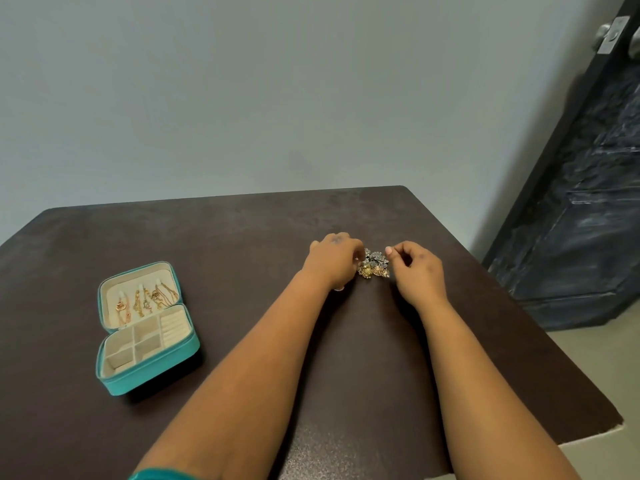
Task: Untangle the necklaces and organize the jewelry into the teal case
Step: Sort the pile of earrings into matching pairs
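Both hands work a jewelry cluster while the teal case lies open to the left.

The dark surface [242, 341] carries the teal case [149, 372] well apart from the hands, lid back so its compartments stay reachable — gold chains [145, 299] already hang inside the lid. The left hand [334, 263] and right hand [417, 271] flank the jewelry cluster [374, 263], each grip pinched on its edge, probably to pull pieces apart. Individual pieces blur together — the left fingertips are hidden.

Plain home room, dark brown table [242, 237], bare grey wall [242, 98], dark door [588, 202]
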